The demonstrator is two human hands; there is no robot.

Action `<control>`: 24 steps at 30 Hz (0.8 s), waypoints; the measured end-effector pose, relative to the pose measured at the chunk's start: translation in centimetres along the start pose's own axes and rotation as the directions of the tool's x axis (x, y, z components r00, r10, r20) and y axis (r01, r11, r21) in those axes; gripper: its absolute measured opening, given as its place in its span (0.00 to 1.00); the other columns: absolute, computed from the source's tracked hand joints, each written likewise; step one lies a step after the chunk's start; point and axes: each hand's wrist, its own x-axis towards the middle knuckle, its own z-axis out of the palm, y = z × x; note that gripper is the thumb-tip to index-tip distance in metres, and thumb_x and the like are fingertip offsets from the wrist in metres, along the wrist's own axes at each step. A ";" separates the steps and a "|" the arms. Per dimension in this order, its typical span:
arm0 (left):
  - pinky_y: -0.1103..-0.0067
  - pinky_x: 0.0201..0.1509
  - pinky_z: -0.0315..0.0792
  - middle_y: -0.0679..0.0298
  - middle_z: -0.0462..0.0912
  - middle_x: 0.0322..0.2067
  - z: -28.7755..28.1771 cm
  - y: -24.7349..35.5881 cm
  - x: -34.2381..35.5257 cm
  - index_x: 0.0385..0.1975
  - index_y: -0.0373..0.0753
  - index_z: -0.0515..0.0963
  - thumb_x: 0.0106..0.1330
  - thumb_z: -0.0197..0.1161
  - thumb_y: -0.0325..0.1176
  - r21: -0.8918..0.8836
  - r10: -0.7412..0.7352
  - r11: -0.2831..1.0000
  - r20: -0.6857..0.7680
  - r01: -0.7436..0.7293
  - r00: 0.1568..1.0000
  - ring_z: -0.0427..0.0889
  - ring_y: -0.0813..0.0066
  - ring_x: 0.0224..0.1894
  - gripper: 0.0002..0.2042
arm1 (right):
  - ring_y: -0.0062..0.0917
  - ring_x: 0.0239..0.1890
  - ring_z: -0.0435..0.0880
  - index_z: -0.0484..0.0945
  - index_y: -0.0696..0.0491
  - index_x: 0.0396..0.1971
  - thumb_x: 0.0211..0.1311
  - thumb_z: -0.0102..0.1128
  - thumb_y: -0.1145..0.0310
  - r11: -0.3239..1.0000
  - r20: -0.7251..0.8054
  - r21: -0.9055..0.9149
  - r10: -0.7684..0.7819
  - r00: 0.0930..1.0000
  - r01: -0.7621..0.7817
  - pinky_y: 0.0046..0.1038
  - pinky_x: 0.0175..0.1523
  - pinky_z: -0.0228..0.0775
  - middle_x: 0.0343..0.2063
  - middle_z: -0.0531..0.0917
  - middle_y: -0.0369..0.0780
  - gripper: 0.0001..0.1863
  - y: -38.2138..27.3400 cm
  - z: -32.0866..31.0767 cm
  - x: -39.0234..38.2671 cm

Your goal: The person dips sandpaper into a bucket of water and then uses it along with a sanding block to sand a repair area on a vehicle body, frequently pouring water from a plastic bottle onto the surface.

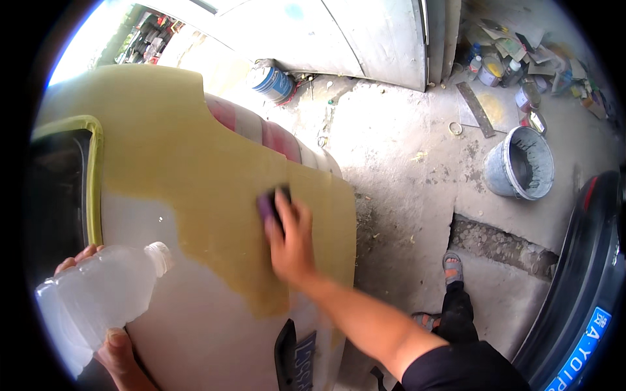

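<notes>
A large translucent plastic bottle [107,280], uncapped at its white neck, is tilted in my left hand [116,348]. My fingers wrap round its far side and my thumb presses the near side. My right hand [292,251] grips a dark purple and black block [266,203], which looks like a sanding block, though motion blurs it. That block lies flat against the car body panel [215,176], on a broad yellowish-tan coated patch. Below the patch, the panel is white. Yellow tape [96,176] borders the dark window [60,189] at the left.
Beyond the panel stands a blue paint bucket [272,85]. A grey pail [499,173] sits on the concrete floor at right, near cans, bottles and scraps [521,72]. A rough trench [502,244] cuts the floor by my foot. A black car bumper [574,280] flanks the right edge.
</notes>
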 end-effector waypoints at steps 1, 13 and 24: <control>0.62 0.64 0.66 0.53 0.69 0.57 0.2 0.0 0.1 0.64 0.36 0.59 0.41 0.73 0.68 0.018 0.002 1.000 0.004 -0.002 1.000 0.71 0.59 0.59 0.55 | 0.44 0.56 0.69 0.68 0.54 0.64 0.67 0.58 0.66 0.997 0.008 0.013 0.081 0.997 -0.081 0.37 0.62 0.63 0.54 0.68 0.52 0.26 0.2 0.1 4.8; 0.63 0.67 0.64 0.53 0.68 0.58 0.1 0.8 -0.3 0.66 0.35 0.56 0.44 0.68 0.70 0.124 -0.042 0.991 0.014 0.040 0.999 0.69 0.60 0.62 0.56 | 0.50 0.60 0.64 0.64 0.50 0.67 0.66 0.57 0.71 0.988 0.065 0.042 -0.149 0.987 0.147 0.45 0.65 0.59 0.60 0.62 0.53 0.29 1.3 -1.3 -5.0; 0.64 0.69 0.63 0.55 0.68 0.59 -2.0 -0.6 -0.2 0.66 0.37 0.58 0.51 0.68 0.64 0.138 0.047 0.989 0.101 -0.061 0.994 0.69 0.61 0.63 0.48 | 0.50 0.62 0.64 0.65 0.47 0.67 0.66 0.58 0.68 0.984 0.085 0.030 -0.179 0.980 0.177 0.44 0.67 0.57 0.63 0.62 0.53 0.29 2.5 -1.4 -4.8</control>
